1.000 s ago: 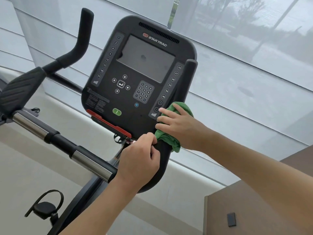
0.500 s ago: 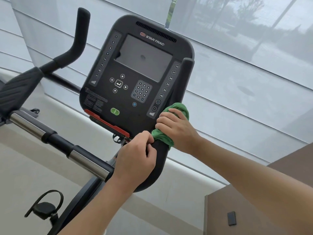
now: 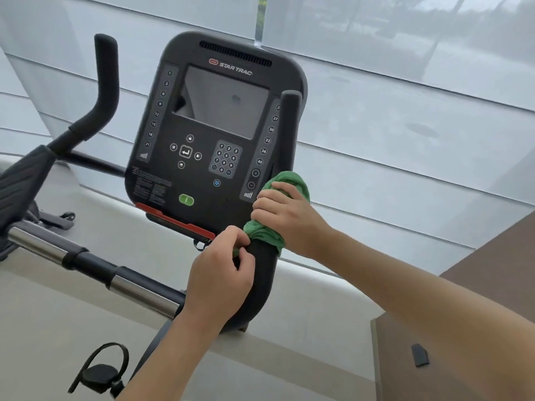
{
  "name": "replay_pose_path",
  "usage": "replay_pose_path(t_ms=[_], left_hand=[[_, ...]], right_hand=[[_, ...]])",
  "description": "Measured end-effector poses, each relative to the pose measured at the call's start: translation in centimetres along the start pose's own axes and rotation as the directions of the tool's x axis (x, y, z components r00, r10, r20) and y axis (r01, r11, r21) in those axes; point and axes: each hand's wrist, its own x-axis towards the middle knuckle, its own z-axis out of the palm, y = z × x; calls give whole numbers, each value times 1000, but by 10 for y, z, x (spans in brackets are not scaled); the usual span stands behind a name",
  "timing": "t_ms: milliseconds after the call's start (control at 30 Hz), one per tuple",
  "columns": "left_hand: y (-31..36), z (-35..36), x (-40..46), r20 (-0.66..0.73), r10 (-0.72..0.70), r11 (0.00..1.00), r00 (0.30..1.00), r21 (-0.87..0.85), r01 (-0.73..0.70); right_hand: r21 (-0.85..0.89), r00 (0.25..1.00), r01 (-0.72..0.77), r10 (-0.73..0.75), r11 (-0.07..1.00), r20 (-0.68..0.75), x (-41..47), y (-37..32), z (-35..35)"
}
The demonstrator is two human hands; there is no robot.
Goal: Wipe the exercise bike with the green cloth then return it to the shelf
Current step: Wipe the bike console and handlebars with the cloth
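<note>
Green cloth (image 3: 276, 237) is wrapped round the bike's right handlebar (image 3: 267, 256), just beside the console (image 3: 214, 134) — right hand (image 3: 285, 217) curled tight over it, left hand (image 3: 220, 277) pinching its lower edge against the bar. Wiping looks well underway but not finished, I'd say: the left handlebar (image 3: 105, 82), the chrome bar (image 3: 139, 290) and the pedal (image 3: 100, 371) are yet to be reached, and no shelf is in view. That wrapped bar runs upward, tip near the screen, curving below the hands.

Both forearms bare, no sleeves; left hand (image 3: 220, 273), right hand (image 3: 285, 215) ungloved
</note>
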Motion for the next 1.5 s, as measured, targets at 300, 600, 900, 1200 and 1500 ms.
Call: replay_pose_path(t_ms=[300, 600, 900, 1200, 1500], left_hand=[[-1, -5, 5, 42, -25, 999, 999, -41, 27], [29, 11, 45, 49, 60, 997, 997, 39, -62], [30, 26, 43, -20, -42, 988, 999, 148, 44], [29, 29, 47, 100, -128, 981, 987, 157, 111], [25, 23, 47, 126, -76, 997, 989, 14, 75]], right_hand=[[233, 982, -72, 110, 970, -155, -20, 14, -20], [334, 767, -403, 513, 852, -385, 29, 70, -58], [732, 762, -501, 636, 462, 121, 9, 3, -11], [885, 795, -453, 498, 110, 346, -28, -15, -39], [883, 510, -447, 852, 140, 123, -6, -24, -31]])
